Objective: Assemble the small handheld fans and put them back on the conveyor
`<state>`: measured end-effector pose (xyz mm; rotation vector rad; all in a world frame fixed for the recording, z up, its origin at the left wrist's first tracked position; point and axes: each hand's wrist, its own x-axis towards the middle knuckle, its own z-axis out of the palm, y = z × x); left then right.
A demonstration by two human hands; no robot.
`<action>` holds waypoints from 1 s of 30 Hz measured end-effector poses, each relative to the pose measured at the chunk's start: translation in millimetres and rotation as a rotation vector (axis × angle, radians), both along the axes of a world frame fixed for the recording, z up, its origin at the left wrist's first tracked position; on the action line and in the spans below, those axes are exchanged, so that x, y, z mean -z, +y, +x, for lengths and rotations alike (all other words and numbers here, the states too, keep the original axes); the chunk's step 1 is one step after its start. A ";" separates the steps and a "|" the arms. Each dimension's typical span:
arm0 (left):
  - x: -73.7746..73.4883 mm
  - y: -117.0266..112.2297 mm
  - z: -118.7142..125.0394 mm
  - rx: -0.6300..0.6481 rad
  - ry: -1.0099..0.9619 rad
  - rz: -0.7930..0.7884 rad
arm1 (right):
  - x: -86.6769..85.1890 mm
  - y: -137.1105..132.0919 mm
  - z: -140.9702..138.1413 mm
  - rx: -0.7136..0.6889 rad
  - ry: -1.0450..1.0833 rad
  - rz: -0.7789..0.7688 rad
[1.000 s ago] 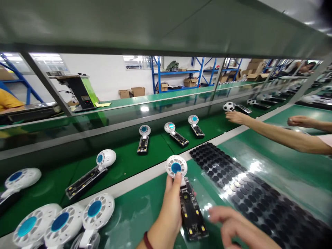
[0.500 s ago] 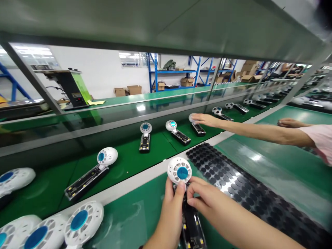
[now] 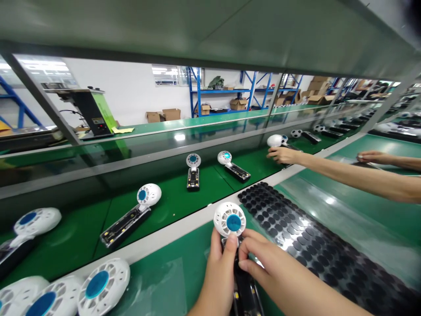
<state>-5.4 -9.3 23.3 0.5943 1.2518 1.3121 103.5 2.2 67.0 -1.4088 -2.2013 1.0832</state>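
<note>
On the green table (image 3: 171, 281) before me, I am gripping a small fan (image 3: 232, 221) with both hands: left hand (image 3: 219, 272) clasping its dark handle, right hand (image 3: 263, 267) pinching just below its white head.

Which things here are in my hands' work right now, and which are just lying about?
In hand:
left hand and right hand on the handheld fan
sheet of black pads beside them

Lying about:
fans on the belt
white fan heads
co-worker's hand
</note>
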 end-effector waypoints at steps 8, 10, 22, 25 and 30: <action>1.8 1.3 -0.6 0.011 0.022 -0.023 | 8.9 -6.9 -0.1 0.055 0.054 0.056; 3.0 1.4 -0.8 0.014 -0.002 -0.024 | 13.1 -8.8 0.2 0.075 0.047 0.091; 12.1 0.7 -3.1 0.008 -0.142 -0.044 | 34.0 -17.7 5.5 0.199 0.233 0.061; 11.7 1.1 -4.5 0.039 -0.220 -0.031 | 34.1 -19.2 11.6 0.109 0.338 -0.209; 8.9 1.8 -15.1 0.168 -0.253 0.108 | 35.3 -20.0 15.7 0.057 0.436 -0.323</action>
